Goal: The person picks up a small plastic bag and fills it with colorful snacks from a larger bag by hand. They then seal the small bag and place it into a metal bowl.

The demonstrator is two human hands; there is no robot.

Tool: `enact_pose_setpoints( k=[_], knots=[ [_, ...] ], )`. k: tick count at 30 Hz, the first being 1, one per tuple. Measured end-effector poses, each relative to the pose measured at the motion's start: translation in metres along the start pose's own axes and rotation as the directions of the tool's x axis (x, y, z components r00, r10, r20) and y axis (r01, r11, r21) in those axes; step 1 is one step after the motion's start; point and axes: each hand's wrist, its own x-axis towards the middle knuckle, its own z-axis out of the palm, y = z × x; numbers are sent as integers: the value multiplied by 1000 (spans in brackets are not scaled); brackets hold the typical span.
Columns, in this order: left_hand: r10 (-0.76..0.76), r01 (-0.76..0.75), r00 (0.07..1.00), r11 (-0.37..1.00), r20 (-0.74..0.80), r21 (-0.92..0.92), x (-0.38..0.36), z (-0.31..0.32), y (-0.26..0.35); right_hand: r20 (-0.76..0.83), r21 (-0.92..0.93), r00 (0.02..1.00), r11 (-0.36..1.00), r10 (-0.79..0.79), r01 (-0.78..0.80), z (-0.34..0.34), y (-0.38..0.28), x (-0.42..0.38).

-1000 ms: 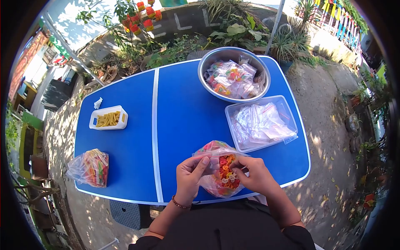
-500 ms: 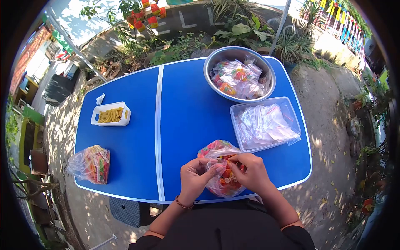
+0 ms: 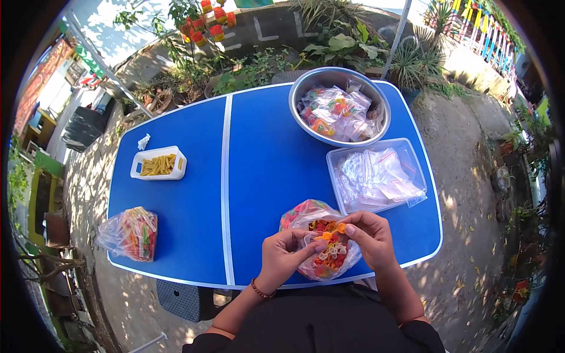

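Note:
Just above an opened plastic bag (image 3: 348, 257) at the table's near edge, my left hand (image 3: 281, 256) pinches a small clear plastic bag (image 3: 307, 240). Orange pieces (image 3: 327, 236) show at that small bag's mouth. Between the thumb and finger of my right hand (image 3: 374, 240) is a small orange ring-like piece (image 3: 341, 227), a short way right of the small bag. Many little red, orange, yellow and whitish pieces (image 3: 334, 254), some ring-shaped, fill the opened bag below. My left fingers partly cover the small bag.
Beyond my right hand sits a clear tub (image 3: 333, 154) of flat plastic bags, with a metal basin (image 3: 294, 120) of filled packets behind it. Leftward on the blue table (image 3: 194, 217) are a white container (image 3: 180, 169) of yellowish sticks and a bag of colourful strips (image 3: 132, 234).
My hands have moved apart, the right one shifting rightward. An orange piece now shows in its fingers, and orange pieces are visible by the small bag.

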Motion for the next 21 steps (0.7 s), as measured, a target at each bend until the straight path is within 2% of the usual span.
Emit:
enact_pose_setpoints(
  k=[3,6,8,10,12,14,15,18,21],
  knots=[
    [31,-31,999,999,21,-8,0,0,-2,46,-26,997,998,58,-57,3,-3,0],
    [68,-67,997,998,45,-23,-1,3,-1,53,-59,998,998,28,-25,7,-2,0],
    [44,-48,995,998,94,36,0,3,4,35,-241,999,970,-12,20,13,-4,0],
    [-34,8,986,987,166,159,-1,-1,9,45,-406,998,912,-42,57,14,-7,-1],
    [-21,4,986,995,165,101,0,0,4,77,-552,995,828,-59,92,11,-11,-3],
    [-18,9,985,999,170,54,0,1,3,224,-651,956,702,-187,290,9,-15,3],
    [-22,15,984,999,176,37,1,1,5,303,-682,923,622,-238,384,9,-16,5],
    [-25,26,983,1000,181,-2,0,1,7,300,-698,942,639,-148,323,14,-23,3],
    [-15,22,980,999,201,-31,0,2,9,388,-731,903,534,-187,425,15,-22,5]
  ],
)
